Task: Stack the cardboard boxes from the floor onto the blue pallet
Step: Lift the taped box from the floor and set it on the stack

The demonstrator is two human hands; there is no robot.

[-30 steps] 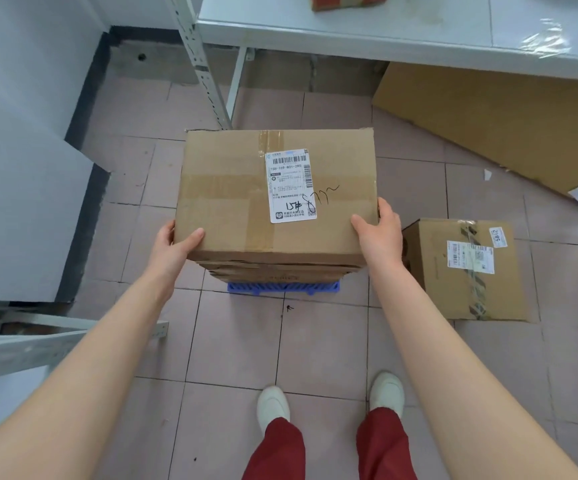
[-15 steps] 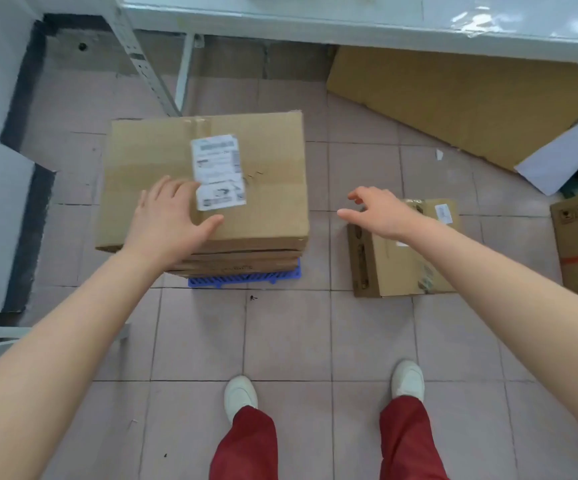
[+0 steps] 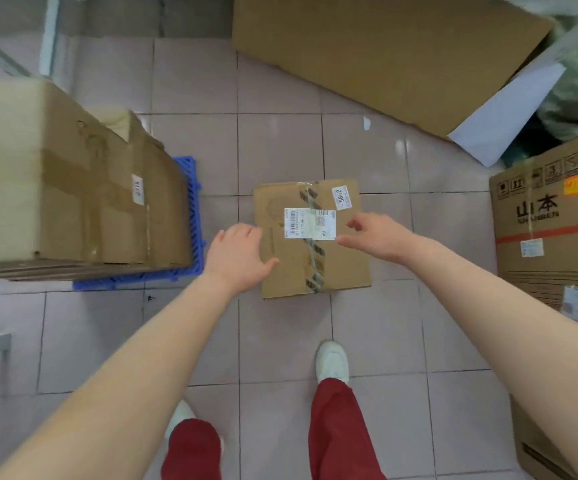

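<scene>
A small brown taped cardboard box (image 3: 311, 237) sits on the tiled floor (image 3: 280, 147), just right of the blue plastic pallet (image 3: 190, 216). Left hand (image 3: 237, 259) and right hand (image 3: 379, 237) hover over it, fingers spread, holding nothing. It looks light and stiff; opposite side edges suit a grip.

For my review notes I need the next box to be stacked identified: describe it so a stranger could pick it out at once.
Start at the blue pallet at the left, already loaded with boxes. Just to its right, alone on the tiled floor, lies the small cardboard box, under the open left hand and right hand. Unlike the tall printed box at the right, it is low, with a white barcode label and striped tape.
</scene>
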